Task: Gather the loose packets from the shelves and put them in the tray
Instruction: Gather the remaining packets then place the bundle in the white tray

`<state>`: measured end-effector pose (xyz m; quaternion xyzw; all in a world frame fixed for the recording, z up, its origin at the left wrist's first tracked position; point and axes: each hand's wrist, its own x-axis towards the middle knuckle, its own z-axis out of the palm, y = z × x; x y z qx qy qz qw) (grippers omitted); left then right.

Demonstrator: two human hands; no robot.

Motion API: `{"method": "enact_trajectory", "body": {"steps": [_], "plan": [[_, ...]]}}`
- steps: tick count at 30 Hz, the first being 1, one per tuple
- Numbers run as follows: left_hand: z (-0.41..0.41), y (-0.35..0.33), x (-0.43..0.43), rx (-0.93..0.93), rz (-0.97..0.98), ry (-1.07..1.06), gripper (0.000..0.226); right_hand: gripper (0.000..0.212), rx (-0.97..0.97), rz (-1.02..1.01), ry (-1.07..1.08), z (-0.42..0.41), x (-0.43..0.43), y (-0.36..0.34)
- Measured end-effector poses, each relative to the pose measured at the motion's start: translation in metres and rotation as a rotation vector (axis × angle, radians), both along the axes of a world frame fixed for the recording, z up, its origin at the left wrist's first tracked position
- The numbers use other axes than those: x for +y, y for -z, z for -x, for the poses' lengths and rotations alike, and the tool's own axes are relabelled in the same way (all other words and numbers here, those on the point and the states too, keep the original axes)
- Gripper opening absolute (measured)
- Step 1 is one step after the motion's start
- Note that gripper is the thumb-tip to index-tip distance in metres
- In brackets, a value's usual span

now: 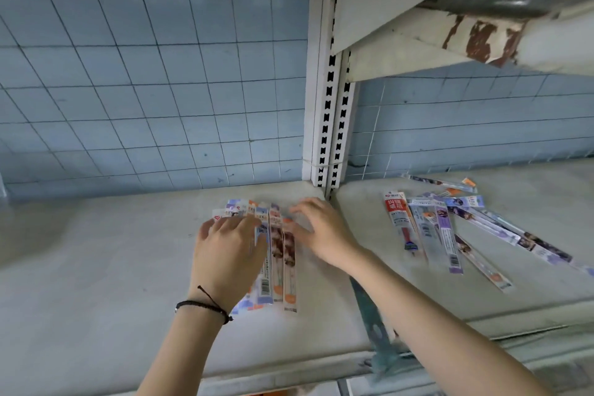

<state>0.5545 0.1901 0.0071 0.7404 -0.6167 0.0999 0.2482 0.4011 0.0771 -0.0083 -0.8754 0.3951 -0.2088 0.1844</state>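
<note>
- At nine o'clock I see the left shelf [96, 267], pale and dusty, bare apart from what lies by its right end; a blue tiled wall [144, 90] rises behind it.
- My left hand [229, 251], a black cord bracelet [205, 304] on its wrist, lies palm down on a bundle of long narrow packets [279, 254]. Its fingers [247, 221] are spread flat over the bundle's upper left part, pressing rather than gripping.
- The bundle lies lengthwise, running from twelve to six, near the shelf's right edge.
- My right hand [318, 231] is just right of the bundle, blurred, fingers apart and curled; whether they touch the packets I cannot tell.
- At twelve o'clock a white slotted upright [328, 106] divides the two shelves, with a rusty bracket [482, 38] at one o'clock overhead.
- A greenish divider [373, 325] runs under my right forearm between the shelves.
- At three o'clock, on the right shelf [530, 292], a scattered heap of packets [446, 228] lies fanned and overlapping, well apart from both hands.
- I see no tray from here.
</note>
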Motion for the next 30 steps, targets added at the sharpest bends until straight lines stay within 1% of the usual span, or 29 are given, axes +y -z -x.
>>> {"method": "enact_trajectory", "body": {"steps": [3,5,8,11,13,18,21,24,27,30], "plan": [[0.038,-0.012,-0.008,-0.049,0.005,0.076,0.035,0.037,0.108,0.074,0.007,0.045,-0.010,-0.003],[0.071,-0.012,-0.018,-0.097,-0.053,0.142,0.039,0.041,0.186,0.126,0.027,0.080,-0.013,-0.004],[0.119,-0.002,-0.039,-0.147,-0.118,0.199,0.043,0.047,0.253,0.127,0.062,0.132,-0.016,-0.008],[0.170,0.009,-0.060,-0.166,-0.176,0.194,0.047,0.047,0.242,0.136,0.086,0.189,-0.027,-0.009],[0.199,0.016,-0.072,-0.157,-0.193,0.151,0.050,0.045,0.240,0.139,0.105,0.223,-0.037,-0.008],[0.265,0.025,-0.098,-0.073,-0.185,0.034,0.057,0.051,0.300,0.104,0.089,0.293,-0.066,-0.001],[0.293,0.026,-0.101,-0.045,-0.172,-0.026,0.057,0.051,0.303,0.115,0.017,0.315,-0.079,-0.003],[0.314,0.029,-0.098,0.002,-0.171,-0.044,0.056,0.049,0.252,0.121,0.015,0.331,-0.091,-0.005],[0.328,0.032,-0.100,0.030,-0.180,-0.054,0.053,0.045,0.234,0.091,0.111,0.347,-0.107,0.000],[0.330,0.039,-0.111,0.021,-0.211,-0.029,0.052,0.049,0.204,0.010,0.191,0.353,-0.121,0.005]]}}
